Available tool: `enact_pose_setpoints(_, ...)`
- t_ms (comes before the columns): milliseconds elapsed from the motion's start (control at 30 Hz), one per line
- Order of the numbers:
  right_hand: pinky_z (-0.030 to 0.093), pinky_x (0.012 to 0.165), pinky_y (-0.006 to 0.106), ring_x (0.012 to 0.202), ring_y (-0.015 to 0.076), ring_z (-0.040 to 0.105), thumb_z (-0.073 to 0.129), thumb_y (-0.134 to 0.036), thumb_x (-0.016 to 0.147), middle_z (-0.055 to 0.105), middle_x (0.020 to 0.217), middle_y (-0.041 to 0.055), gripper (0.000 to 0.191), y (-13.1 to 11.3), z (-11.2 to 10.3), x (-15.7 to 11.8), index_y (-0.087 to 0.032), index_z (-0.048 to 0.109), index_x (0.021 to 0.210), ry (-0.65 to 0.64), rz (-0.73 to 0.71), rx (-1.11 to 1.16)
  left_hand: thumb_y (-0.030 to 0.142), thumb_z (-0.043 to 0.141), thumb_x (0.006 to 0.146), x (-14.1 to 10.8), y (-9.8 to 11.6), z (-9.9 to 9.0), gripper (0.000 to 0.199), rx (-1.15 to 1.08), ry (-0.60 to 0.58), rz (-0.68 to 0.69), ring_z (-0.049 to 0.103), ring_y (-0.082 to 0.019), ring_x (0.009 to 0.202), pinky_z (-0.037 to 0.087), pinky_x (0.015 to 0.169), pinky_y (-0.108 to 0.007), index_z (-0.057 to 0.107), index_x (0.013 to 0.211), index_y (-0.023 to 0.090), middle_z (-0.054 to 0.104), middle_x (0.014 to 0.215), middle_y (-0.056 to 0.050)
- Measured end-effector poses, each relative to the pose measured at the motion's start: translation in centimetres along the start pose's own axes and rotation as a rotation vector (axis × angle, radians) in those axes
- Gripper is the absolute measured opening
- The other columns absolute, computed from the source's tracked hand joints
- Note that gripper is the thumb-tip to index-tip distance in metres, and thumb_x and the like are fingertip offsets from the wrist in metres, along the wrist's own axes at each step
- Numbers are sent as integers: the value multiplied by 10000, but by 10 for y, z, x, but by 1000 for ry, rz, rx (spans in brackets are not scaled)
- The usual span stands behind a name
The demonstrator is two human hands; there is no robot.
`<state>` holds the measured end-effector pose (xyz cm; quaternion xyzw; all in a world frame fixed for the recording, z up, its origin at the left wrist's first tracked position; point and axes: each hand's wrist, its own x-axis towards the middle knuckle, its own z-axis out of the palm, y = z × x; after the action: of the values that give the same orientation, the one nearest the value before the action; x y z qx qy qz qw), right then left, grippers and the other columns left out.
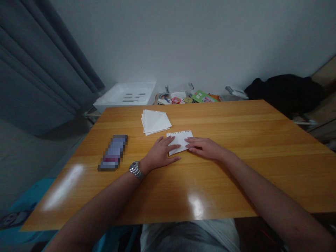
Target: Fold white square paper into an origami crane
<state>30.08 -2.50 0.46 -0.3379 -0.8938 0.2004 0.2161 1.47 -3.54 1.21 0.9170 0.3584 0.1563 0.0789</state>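
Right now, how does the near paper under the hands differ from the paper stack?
Contact: the left hand and right hand rest on the near paper; the paper stack has no hand on it.
Count: the paper stack shows several fanned sheets; the near paper looks like one piece.
Size: the near paper looks smaller than the paper stack, despite being closer.
Shared: both are white, lie on the table and have holes along the far edge.

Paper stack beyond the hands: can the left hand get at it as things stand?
Probably yes: the left hand rests on the nearer sheet, but only tabletop shows between that hand and the paper stack.
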Motion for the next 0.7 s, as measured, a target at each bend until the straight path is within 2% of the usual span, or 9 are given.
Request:
enact_pose_setpoints(133,494,1064,437,1197,233,655,529,-381,995,688,1313,53,280,-1,0,1,-268,739,1141,26,49,-1,429,534,988,1,-2,2,330,-9,67,-1,534,-277,1322,393,1111,-516,702,1224,271,575,1430,-119)
enact_pose_setpoints(267,544,899,393,1027,237,702,550,-401,974,748,1157,62,287,-5,-2,2,-257,706,1167,68,126,-4,395,534,990,3,-3,3,297,-33,112,-16,610,-271,1206,460,1045,-480,725,1164,248,643,1339,-102)
enact_pose_setpoints(400,504,733,320,837,212,683,562,-411,961,752,1002,54,254,-11,-3,4,-225,694,1071,120,206,-11,389,563,972,6,0,1,283,-100,137,-80,655,-260,1088,497,981,-433,692,1151,210,711,1180,-89)
enact_pose_setpoints(533,468,708,303,800,205,653,581,-393,944,728,941,39,223,-16,-3,6,-216,666,1051,186,255,12,408,564,965,7,3,0,249,-162,149,-178,663,-232,910,530,834,-377,646,1074,199,701,1002,-62)
enact_pose_setpoints(700,474,730,323,821,217,642,595,-357,921,713,965,47,207,-17,1,9,-219,645,1067,248,272,35,389,586,947,8,2,2,240,-210,204,-229,638,-223,949,529,809,-348,591,1097,202,648,1053,-59)
